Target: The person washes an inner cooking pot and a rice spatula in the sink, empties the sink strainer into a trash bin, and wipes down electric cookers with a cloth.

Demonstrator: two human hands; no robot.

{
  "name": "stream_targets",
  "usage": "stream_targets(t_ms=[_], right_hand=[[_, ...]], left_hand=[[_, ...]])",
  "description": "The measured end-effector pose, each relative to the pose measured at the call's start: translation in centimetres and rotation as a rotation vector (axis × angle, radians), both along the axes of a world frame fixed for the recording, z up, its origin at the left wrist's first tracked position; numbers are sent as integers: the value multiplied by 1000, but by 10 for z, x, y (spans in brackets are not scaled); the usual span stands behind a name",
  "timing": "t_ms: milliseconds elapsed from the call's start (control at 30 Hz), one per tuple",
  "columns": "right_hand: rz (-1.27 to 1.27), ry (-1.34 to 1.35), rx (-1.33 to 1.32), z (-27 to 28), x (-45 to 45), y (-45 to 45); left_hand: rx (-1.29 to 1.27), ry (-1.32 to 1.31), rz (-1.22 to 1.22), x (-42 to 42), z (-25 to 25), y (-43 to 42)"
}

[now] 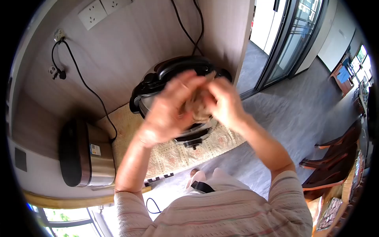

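Note:
Both hands are raised in front of me over a black and silver electric cooker [181, 68], smeared by motion. Between them is a crumpled, brownish, partly shiny thing [197, 106], too blurred to name. My left hand [166, 108] curls around its left side. My right hand [226, 100] grips it from the right with bent fingers. The hands hide the middle of the cooker. Its black upper rim shows behind them, and a small front part [193, 141] below.
The cooker stands on a patterned lace cloth [169, 161]. A steel and black bin-like container [89, 154] is at the left. A black cord [85, 81] runs from the wall socket [59, 35]. Wooden chairs [333, 166] and a glass sliding door [290, 43] are at the right.

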State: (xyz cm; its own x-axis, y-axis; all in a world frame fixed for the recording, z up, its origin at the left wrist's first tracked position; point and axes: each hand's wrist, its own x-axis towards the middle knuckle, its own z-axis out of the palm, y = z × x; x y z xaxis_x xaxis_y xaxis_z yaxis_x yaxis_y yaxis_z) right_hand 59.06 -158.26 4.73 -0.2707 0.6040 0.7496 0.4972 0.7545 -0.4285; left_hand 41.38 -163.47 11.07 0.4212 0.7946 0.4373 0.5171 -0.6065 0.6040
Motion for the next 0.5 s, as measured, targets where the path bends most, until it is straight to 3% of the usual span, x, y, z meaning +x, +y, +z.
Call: stream_targets(t_ms=[33, 100, 167, 233, 300, 367, 433, 500], right_hand=[[-84, -47, 50, 2, 4, 12], [-197, -42, 319, 15, 9, 32], [-124, -353, 166, 11, -15, 25], [-35, -348, 280, -1, -47, 27], [119, -488, 25, 10, -62, 33], [108, -576, -52, 11, -68, 41], [104, -681, -78, 19, -65, 42], [20, -558, 131, 3, -52, 42]], left_hand=[[153, 40, 61, -7, 11, 9], [199, -80, 179, -18, 18, 41], [86, -31, 192, -26, 9, 81], [-112, 170, 272, -21, 2, 98], [-131, 188, 243, -18, 4, 100], [-149, 165, 218, -23, -1, 104], [-109, 192, 209, -21, -1, 102], [-44, 209, 219, -21, -2, 101]])
